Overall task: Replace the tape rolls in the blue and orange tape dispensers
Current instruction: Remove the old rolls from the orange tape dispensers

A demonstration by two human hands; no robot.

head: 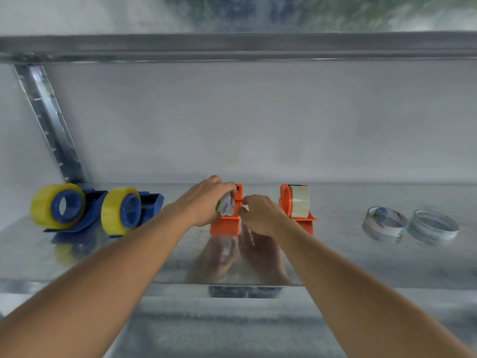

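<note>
So the tape roll in play is the white one with printed lettering, and it's sitting in the near orange dispenser, roughly middle of the metal shelf. The left hand is wrapping over the top of that roll, fingers curled down around it, so it's clamped on it. The right hand is hovering just beside the roll's right edge with thumb and fingertips pinching close together; can't tell if it's actually gripping the tape end or just touching the dispenser.

My read: this is the seating step for this dispenser, roll going on or coming off the hub, hard to say which from one shot. The next move probably calls for holding the base steady while the roll slides squarely along the hub.

Around it: a second orange dispenser to the right is carrying a pale roll, two blue dispensers on the left are wearing yellow rolls, and two clear loose rolls are lying flat at far right, touching each other.
</note>
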